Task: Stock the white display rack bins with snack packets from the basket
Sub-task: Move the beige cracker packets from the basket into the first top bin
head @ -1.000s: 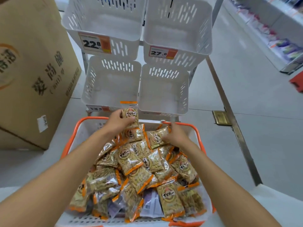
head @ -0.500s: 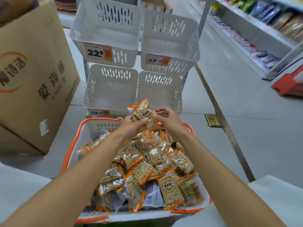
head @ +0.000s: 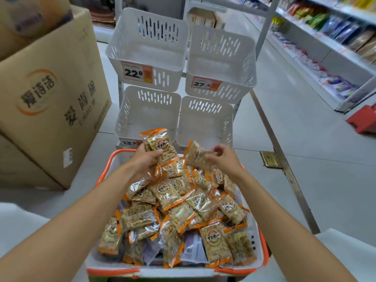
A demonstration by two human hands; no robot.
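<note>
Left grip (head: 145, 159) is wrapped around one snack packet (head: 159, 146), thumb on the front, fingers behind. The packet stands pretty much upright, orange seal at the top, over the far end of the basket (head: 109, 272) and right in front of the lower left bin (head: 146, 117). It's not in the bin, just held up before it.

Right grip (head: 223, 157) pinches a second packet (head: 196, 154) with curled fingertips. That one is tilted and motion-blurred, so I can't read the label. It sits just beside the first packet, a bit lower, over the far right part of the basket.

The basket itself is white with an orange rim and is heaped with the rest of the packets (head: 177, 210), mostly clear bags with orange edges, plus a couple of purplish ones near the bottom front.

The white rack has four bins in two rows. The upper left bin (head: 146, 55) has a price tag (head: 136, 72) reading 22.8, and the upper right bin (head: 221, 64) has one (head: 206, 84) reading 27.6. The lower right bin (head: 205, 127) sits next to the lower left one.

A big cardboard box (head: 50, 98) with printed characters stands on the floor to the left. Store shelves (head: 335, 37) with blurry goods run along the right.
</note>
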